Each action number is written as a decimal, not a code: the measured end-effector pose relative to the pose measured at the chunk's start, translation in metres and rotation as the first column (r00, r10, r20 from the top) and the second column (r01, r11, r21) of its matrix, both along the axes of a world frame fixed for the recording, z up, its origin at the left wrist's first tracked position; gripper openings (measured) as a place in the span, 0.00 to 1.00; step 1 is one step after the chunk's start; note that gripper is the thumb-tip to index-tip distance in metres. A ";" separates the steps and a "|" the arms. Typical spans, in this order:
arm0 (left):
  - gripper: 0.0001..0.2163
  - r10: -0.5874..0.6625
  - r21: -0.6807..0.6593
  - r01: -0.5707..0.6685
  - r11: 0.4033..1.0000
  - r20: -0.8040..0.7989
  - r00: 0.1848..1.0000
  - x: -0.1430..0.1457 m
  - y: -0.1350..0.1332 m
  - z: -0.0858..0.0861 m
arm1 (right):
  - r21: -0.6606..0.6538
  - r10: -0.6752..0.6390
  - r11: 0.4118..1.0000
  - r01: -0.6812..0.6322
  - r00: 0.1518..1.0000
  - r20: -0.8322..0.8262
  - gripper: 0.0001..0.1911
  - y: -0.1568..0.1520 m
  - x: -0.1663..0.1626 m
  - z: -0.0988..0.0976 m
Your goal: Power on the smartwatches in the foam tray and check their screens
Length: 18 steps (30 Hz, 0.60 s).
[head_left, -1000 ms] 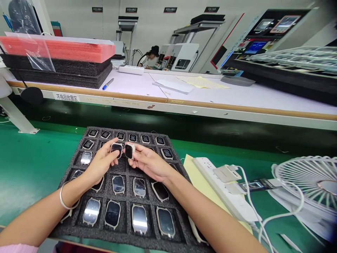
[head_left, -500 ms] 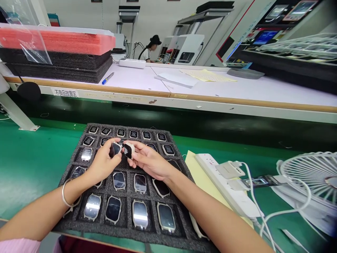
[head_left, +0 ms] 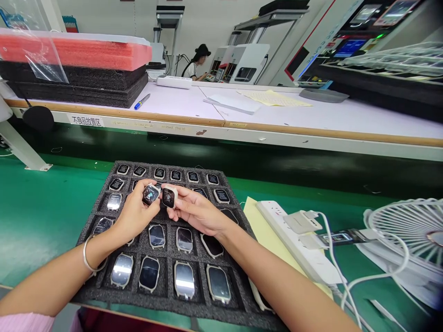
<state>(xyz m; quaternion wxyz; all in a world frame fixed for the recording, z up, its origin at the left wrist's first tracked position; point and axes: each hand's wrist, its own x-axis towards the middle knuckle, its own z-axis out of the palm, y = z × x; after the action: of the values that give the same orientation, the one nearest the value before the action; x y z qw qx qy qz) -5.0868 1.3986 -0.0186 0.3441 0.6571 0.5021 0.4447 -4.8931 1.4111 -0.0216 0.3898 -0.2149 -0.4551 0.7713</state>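
Observation:
My left hand [head_left: 137, 207] grips a smartwatch body [head_left: 151, 194] whose screen is lit with a small picture. Right beside it, my right hand [head_left: 194, 210] pinches a second smartwatch body [head_left: 169, 197] by its edges; its screen shows a faint image. Both are held above a dark foam tray [head_left: 166, 306] with square pockets. Several strapless watch bodies lie face up in the pockets, among them one with a bright reflection [head_left: 184, 280] in the front row. Back-row watches [head_left: 176, 175] show lines of text. My hands and forearms hide some middle pockets.
To the right are a white power strip [head_left: 277, 216] with plugged chargers, loose white cables, yellow paper [head_left: 254, 216] and a white fan [head_left: 408, 230]. A raised shelf [head_left: 221, 121] crosses behind, bearing foam stacks [head_left: 104, 87] and a pen [head_left: 142, 101]. A person [head_left: 197, 64] sits beyond.
The screens of both held watches have gone from dark to lit. My hands have stayed in nearly the same place over the tray.

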 end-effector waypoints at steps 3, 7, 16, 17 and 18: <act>0.18 0.010 0.005 -0.010 1.000 0.014 1.000 0.000 0.001 0.000 | 0.005 0.020 1.000 -0.020 1.000 -0.020 0.25 0.000 0.000 0.000; 0.18 0.000 0.001 0.000 1.000 0.027 1.000 0.002 0.002 -0.001 | 0.014 0.040 0.999 -0.040 0.999 -0.028 0.26 0.000 0.001 0.000; 0.16 -0.027 0.001 0.027 1.000 0.037 0.999 0.003 -0.001 0.001 | 0.047 0.028 0.998 -0.028 1.000 -0.006 0.25 -0.002 0.000 0.000; 0.16 -0.030 0.002 0.030 1.000 0.050 0.998 0.003 -0.001 0.002 | 0.044 0.024 0.999 -0.024 1.000 -0.002 0.26 -0.002 0.000 0.000; 0.16 -0.035 0.003 0.035 0.999 0.061 0.998 0.003 -0.001 0.002 | 0.040 0.023 0.999 -0.023 1.000 0.002 0.27 -0.002 0.000 0.000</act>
<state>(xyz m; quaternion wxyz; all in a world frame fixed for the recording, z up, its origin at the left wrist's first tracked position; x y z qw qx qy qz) -5.0834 1.3971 -0.0163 0.3663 0.6523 0.4792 0.4589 -4.8928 1.4090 -0.0211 0.3848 -0.2026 -0.4730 0.7662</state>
